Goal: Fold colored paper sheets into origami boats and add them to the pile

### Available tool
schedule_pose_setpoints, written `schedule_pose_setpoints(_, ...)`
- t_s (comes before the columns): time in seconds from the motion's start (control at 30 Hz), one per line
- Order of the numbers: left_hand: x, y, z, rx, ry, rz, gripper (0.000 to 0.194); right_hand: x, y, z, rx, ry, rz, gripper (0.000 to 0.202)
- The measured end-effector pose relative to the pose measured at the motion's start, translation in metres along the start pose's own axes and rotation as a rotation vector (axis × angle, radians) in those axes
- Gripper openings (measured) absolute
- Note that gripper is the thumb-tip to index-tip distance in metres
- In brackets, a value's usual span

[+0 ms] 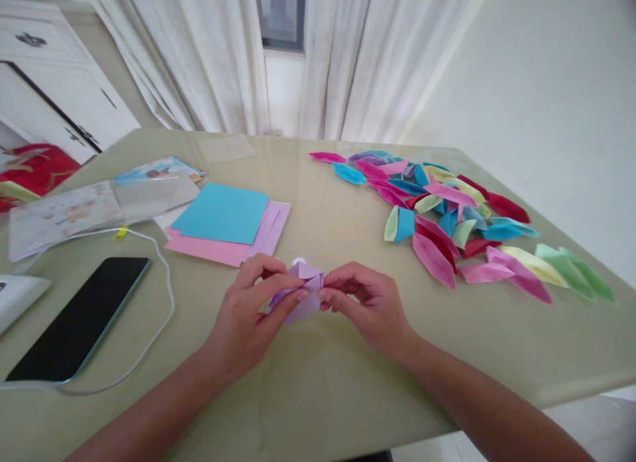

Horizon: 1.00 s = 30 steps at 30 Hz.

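Note:
A partly folded piece of lilac paper (309, 303) is held between both hands above the middle of the table. My left hand (258, 303) pinches its left side between thumb and fingers, and the fingers cover part of the folds. At the right edge of the paper, my right hand (365, 299) is closed in a pinch with thumb and forefinger. Just behind the left hand lie flat sheets of blue paper (223, 213), pink paper (206, 248) and lilac paper (275, 223), overlapping in a stack. A small white round thing (299, 260) shows behind the folded paper.
Many folded paper pieces (442, 203) in several colours lie heaped at the right. On the left are a black-screened phone (82, 316), a looping white cable (171, 289), a white device (20, 299) and printed plastic packets (64, 213). Curtains (209, 57) hang behind the table (348, 382).

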State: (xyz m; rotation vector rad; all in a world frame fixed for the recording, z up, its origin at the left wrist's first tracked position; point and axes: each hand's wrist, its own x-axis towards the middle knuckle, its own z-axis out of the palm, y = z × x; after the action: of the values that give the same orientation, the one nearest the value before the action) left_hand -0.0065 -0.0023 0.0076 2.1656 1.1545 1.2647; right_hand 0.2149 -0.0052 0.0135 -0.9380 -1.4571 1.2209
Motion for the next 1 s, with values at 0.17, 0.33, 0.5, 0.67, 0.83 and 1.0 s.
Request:
schedule_pose_setpoints(0.17,0.005,-0.004,-0.003,-0.172,-0.137,-0.064,0.013,-0.001,0.004,0.000,0.103,-0.003,-0.010,0.033)
schedule_pose_setpoints(0.33,0.003,0.000,-0.003,-0.231,-0.246,-0.088,0.022,0.000,0.003,-0.002,0.079,-0.072,-0.063,0.030)
schedule_pose_setpoints(0.5,0.006,0.002,-0.005,-0.276,-0.281,-0.092,0.018,0.001,0.003,-0.004,0.044,-0.106,-0.083,0.032)
schedule_pose_setpoints(0.67,0.008,0.002,-0.005,-0.337,-0.317,-0.162,0.018,0.002,0.002,-0.007,0.016,-0.164,-0.132,0.025)
schedule_pose_setpoints(0.83,0.004,0.003,-0.004,-0.450,-0.281,-0.273,0.013,0.003,-0.003,-0.011,-0.059,-0.204,-0.183,0.013)
schedule_pose_setpoints(1.0,0.002,0.005,-0.006,-0.575,-0.276,-0.343,0.012,0.005,-0.004,-0.014,-0.087,-0.202,-0.206,0.011)
